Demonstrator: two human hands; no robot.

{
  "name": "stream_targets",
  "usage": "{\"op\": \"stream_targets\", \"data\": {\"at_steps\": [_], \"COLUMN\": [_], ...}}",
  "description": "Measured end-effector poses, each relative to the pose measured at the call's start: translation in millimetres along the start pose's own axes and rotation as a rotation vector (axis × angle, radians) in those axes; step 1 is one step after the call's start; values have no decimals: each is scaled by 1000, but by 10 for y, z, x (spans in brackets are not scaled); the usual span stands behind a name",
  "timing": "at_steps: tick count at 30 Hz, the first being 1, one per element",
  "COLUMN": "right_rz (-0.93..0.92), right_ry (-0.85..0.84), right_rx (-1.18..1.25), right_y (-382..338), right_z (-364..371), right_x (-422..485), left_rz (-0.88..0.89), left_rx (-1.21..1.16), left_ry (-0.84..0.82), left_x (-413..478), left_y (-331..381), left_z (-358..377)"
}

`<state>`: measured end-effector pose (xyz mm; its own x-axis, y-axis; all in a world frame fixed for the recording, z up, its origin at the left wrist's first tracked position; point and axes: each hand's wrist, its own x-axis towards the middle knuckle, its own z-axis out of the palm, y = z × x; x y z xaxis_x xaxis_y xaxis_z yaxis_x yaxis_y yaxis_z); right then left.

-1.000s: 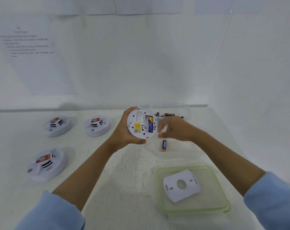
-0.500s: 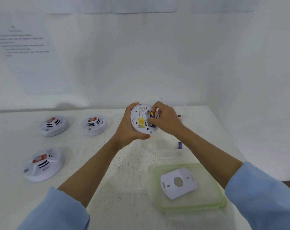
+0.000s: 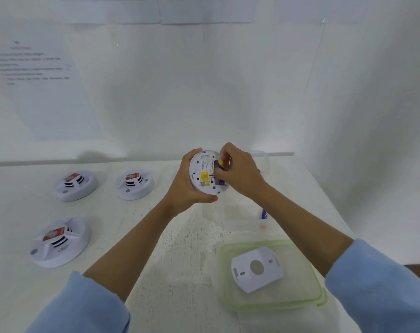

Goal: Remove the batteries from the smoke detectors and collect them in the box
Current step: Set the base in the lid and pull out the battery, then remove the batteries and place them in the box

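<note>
Near right: green-rimmed lid (image 3: 264, 242) flat on the table (image 3: 180, 260), white mounting plate (image 3: 257, 269) lying on it. Just beyond, a loose battery (image 3: 264, 214) on the table, partly behind the right forearm, not in the box yet.

Centre: left hand (image 3: 182, 188) grips the open smoke detector (image 3: 204, 174) by its rim, fingers curled round, back side facing the camera. Right hand (image 3: 240, 174) was clear of it a second ago; now its fingertips are in the compartment, pinching the second battery (image 3: 220, 164), whose yellow end looks lifted. Judgement: extraction mid-way, battery not free.

Left: three closed detectors, near (image 3: 60, 241) and two farther (image 3: 75, 185) (image 3: 135, 183), untouched.

Far right: clear box (image 3: 264, 157), mostly hidden behind the right hand, contents can't tell. Both batteries must go there.
</note>
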<state>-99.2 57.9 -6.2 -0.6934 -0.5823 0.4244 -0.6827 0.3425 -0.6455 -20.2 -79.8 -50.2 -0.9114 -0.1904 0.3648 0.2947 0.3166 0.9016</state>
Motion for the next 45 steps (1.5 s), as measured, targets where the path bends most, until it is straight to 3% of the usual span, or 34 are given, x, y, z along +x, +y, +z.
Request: {"op": "stream_targets", "data": {"at_steps": [3, 7, 11, 13, 18, 22, 29, 32, 37, 42, 45], "right_rz": [11, 259, 514, 515, 534, 593, 350, 249, 291, 335, 304], "right_ry": [2, 78, -502, -638, -635, -648, -312, -361, -409, -665, -711], "right_rx": [58, 162, -151, -394, -682, -681, -499, -418, -378, -410, -425], "right_y": [-45, -39, 36, 140, 277, 282, 322, 382, 605, 655, 725], "right_z": [-66, -313, -480, -443, -498, -589, -568, -310, 101, 301, 337], "right_x": [-15, 28, -41, -101, -163, -160, 314, 551, 898, 1049, 1091], "left_rz": [1, -16, -27, -26, -29, -22, 2, -2, -12, -11, -19], "left_rx": [-2, 20, 54, 59, 64, 52, 38, 53, 79, 105, 107], "left_ry": [-13, -10, -4, 3, -1, 3, 73, 101, 128, 130, 123], "left_x": [13, 4, 1, 8, 24, 50, 136, 194, 309, 407, 445], "left_y": [12, 0, -1, -1, -17, -45, -89, -82, -92, -133, -171], "left_z": [11, -51, -122, -139, -140, -129, -252, -280, -320, -350, -346]}}
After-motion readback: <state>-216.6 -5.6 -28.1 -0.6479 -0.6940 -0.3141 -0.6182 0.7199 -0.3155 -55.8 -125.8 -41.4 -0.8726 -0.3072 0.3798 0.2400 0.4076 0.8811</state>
